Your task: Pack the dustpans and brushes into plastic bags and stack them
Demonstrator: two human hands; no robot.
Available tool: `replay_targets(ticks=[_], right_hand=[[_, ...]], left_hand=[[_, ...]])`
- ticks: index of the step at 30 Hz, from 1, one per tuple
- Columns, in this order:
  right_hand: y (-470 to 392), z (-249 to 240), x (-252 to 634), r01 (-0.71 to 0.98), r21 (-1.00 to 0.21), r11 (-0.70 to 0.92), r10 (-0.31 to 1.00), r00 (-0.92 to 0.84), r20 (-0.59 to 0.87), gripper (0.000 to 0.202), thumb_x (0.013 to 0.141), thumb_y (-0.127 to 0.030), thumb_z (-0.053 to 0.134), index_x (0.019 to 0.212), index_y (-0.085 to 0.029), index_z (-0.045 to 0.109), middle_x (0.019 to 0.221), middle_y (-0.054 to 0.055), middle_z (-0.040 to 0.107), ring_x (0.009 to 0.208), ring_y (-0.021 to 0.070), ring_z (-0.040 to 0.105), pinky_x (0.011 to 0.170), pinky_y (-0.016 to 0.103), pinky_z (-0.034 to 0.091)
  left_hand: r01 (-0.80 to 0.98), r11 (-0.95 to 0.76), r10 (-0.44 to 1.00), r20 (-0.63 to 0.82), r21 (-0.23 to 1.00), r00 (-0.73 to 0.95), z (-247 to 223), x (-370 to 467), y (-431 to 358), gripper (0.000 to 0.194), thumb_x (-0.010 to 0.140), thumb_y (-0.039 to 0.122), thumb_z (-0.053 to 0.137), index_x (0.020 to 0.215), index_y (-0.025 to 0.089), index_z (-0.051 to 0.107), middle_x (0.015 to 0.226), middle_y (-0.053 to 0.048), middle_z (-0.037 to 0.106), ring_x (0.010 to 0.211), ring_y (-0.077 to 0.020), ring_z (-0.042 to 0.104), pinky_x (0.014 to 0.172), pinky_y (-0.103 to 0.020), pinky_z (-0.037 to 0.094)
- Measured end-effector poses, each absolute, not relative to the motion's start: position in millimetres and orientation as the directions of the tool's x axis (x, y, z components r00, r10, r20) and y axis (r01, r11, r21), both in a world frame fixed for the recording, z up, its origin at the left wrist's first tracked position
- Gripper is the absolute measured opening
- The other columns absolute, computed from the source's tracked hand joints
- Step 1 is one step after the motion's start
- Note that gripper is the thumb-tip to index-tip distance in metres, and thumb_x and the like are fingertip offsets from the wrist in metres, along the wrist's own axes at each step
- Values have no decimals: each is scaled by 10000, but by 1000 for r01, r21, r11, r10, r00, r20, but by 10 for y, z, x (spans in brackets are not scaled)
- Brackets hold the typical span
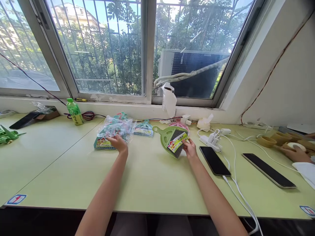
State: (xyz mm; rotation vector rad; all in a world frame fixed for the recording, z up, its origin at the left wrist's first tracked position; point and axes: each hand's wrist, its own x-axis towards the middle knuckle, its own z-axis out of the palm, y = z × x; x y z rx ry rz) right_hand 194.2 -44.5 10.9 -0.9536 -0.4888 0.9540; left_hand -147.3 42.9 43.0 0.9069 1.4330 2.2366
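My right hand (pixel 190 148) is closed on the edge of a green dustpan (pixel 164 137), which is tilted above the table. A brush with dark bristles (pixel 179 133) and a colourful label lies against the dustpan. My left hand (pixel 119 144) is at a pile of dustpan-and-brush sets (pixel 98 143), its fingers closed on a crinkled clear plastic bag (pixel 115 126) over the pile. Part of the pile is hidden by the plastic and the hand. A blue dustpan set (pixel 144 128) lies between my hands, farther back. Behind the green one, a pink dustpan (pixel 179 123) is partly hidden.
To the right lie a phone (pixel 215 160), a tablet-like dark device (pixel 268 170), a power strip (pixel 211 141) and white cables. A green-capped bottle (pixel 75 112) stands at the back left. Another person's hand (pixel 294 153) is among tape rolls (pixel 266 141) at far right.
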Motion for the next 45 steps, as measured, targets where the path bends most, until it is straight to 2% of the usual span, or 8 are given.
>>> replay_targets(ticks=[7,13,16,22,28,32,37,45], right_hand=[[-450,147,1848,-485,-847,219,887,461,-35,504,453,-255,847,895,-206,610,733,-17,717,561,122,638,537,212,499],[-459,142,1836,-435,-877,206,887,461,-21,466,486,-282,826,892,-208,610,757,0,717,596,147,648,560,247,511],[-456,121,1835,-387,-897,213,886,463,11,454,499,-314,815,888,-212,605,775,14,715,644,178,663,582,280,522],[-443,96,1879,-404,-889,216,885,467,3,468,482,-291,825,889,-208,610,779,12,711,669,178,662,597,284,531],[-451,90,1803,-477,-855,205,893,448,-35,442,499,-253,822,893,-211,626,792,9,726,674,175,675,604,274,543],[-455,66,1667,-451,-888,92,928,361,-87,424,505,-258,825,877,-204,629,742,16,726,639,188,683,581,283,543],[-411,4,1603,-381,-924,-12,959,258,-119,259,589,-247,772,801,-186,637,709,35,722,603,190,685,582,307,558],[-426,30,2125,-513,-849,127,810,547,-210,73,724,-190,578,655,-213,568,682,71,708,665,188,690,674,356,570]], left_hand=[[174,-257,483,282,951,-829,439,-1627,426,549,785,135,519,1314,103,375,1272,-204,530,1230,-272,516,1052,-402,393],[243,-101,387,264,965,-884,455,-1641,334,864,822,302,578,1476,94,52,1538,-257,122,1452,-325,-37,1153,-552,27],[206,-48,369,209,977,-906,541,-1577,249,915,829,346,569,1497,143,-22,1560,-240,-26,1432,-363,-115,1103,-643,2],[489,-241,403,545,838,-735,724,-1364,-3,687,931,492,359,1514,219,118,1582,-109,-120,1420,-303,-191,1116,-602,-53],[285,-592,769,634,754,-80,411,-733,-238,764,914,582,342,1514,209,53,1595,-90,-14,1464,-234,24,1190,-422,74],[96,-367,892,321,925,317,151,-400,-337,712,852,554,492,1410,157,300,1381,-172,488,1234,-281,511,1028,-424,428],[54,-151,952,130,987,278,122,-413,-308,535,862,493,454,1280,162,411,962,-79,668,661,-180,638,524,-288,522],[139,-242,970,242,960,24,63,-578,-10,430,900,373,374,1243,152,509,1348,-108,537,1268,-197,474,1056,-323,358]])
